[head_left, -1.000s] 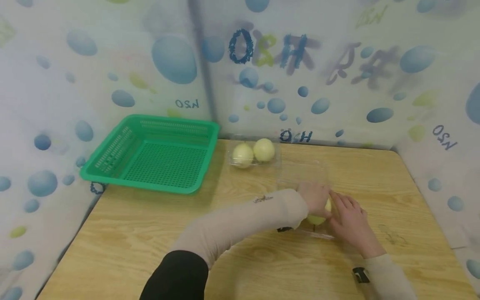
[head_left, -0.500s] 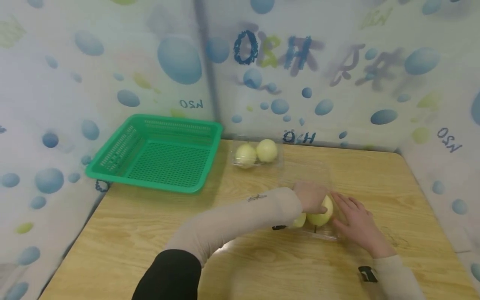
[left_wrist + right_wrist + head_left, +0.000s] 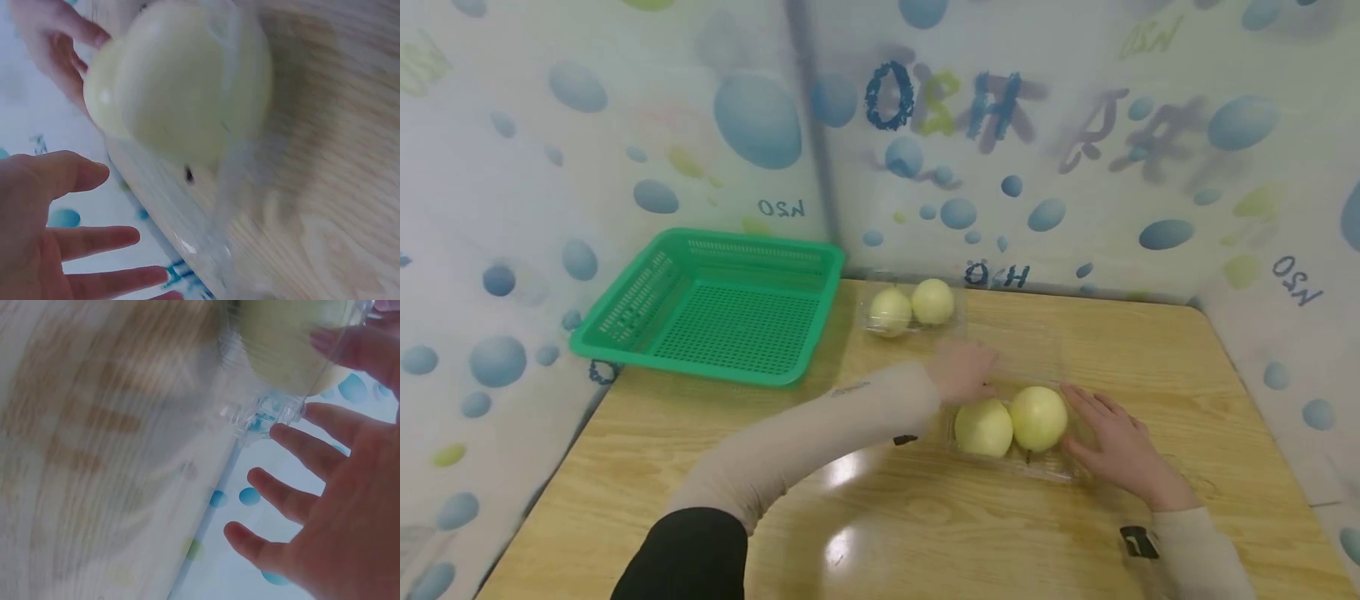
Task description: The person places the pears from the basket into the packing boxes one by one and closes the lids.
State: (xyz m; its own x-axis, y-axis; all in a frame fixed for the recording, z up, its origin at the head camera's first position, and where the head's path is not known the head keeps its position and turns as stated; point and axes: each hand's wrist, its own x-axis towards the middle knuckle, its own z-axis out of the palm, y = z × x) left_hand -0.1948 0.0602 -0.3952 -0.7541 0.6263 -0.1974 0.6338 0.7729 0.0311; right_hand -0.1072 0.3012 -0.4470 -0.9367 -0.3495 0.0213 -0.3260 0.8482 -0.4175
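Two round, pale yellow pears (image 3: 1039, 419) lie side by side in a clear plastic clamshell box (image 3: 1045, 472), its lid (image 3: 1018, 346) folded back behind them. Just behind and left of the left pear (image 3: 983, 428) is my left hand (image 3: 964, 371), slightly blurred. The left wrist view shows its fingers (image 3: 100, 240) spread and apart from the fruit, with nothing held. My right hand (image 3: 1116, 450) rests at the box's right end. Its fingers are extended, with the thumb (image 3: 356, 349) across the clear wall and fingertips right at the box's corner.
A second clear box (image 3: 958, 321) with two pears (image 3: 932, 302) stands at the back of the wooden table (image 3: 925, 533), against the patterned wall. Left of it is a green plastic basket (image 3: 700, 364) with nothing in it.
My left hand has let go of the right pear and moved left and back, uncovering both pears. The right hand has stayed at the box's right end, its fingers slightly more spread.
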